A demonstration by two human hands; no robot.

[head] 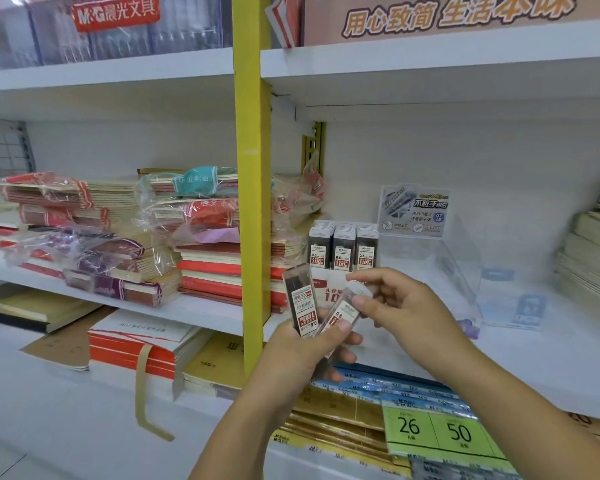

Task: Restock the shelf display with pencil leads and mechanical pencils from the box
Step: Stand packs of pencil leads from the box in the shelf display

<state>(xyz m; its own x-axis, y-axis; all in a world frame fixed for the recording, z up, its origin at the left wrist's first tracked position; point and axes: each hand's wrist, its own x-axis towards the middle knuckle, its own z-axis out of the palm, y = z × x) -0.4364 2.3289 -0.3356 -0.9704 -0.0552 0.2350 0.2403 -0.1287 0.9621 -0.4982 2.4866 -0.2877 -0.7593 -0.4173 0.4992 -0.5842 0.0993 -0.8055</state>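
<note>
A yellow post (252,202) runs up the shelving just left of the hands and hides part of the wrapped notebook stacks (205,244) piled on the left bay. On the right bay's white shelf (541,344), a row of lead cases (342,245) stands upright in three columns. Beside it on the right is a clear display stand (461,268) with a printed card (414,211) behind. A pile of pale paper pads (589,258) lies at the far right, well apart. Lower down, flat packs with green labels (430,429) reading 26 and 50 lie beneath the forearms.

The hands are in front of the row and cover its base. The left hand (302,344) has its grip clenched round the upright lead case (300,299), a slim clear box showing dark leads and a red-and-white label marked 0.5. Its thumb also presses the tilted lead case (343,315), which leans right across the first and touches it. The right hand (400,306) pinches the top end of that tilted case between thumb and fingertips. Both cases are held just in front of the shelf's row, not touching it.
</note>
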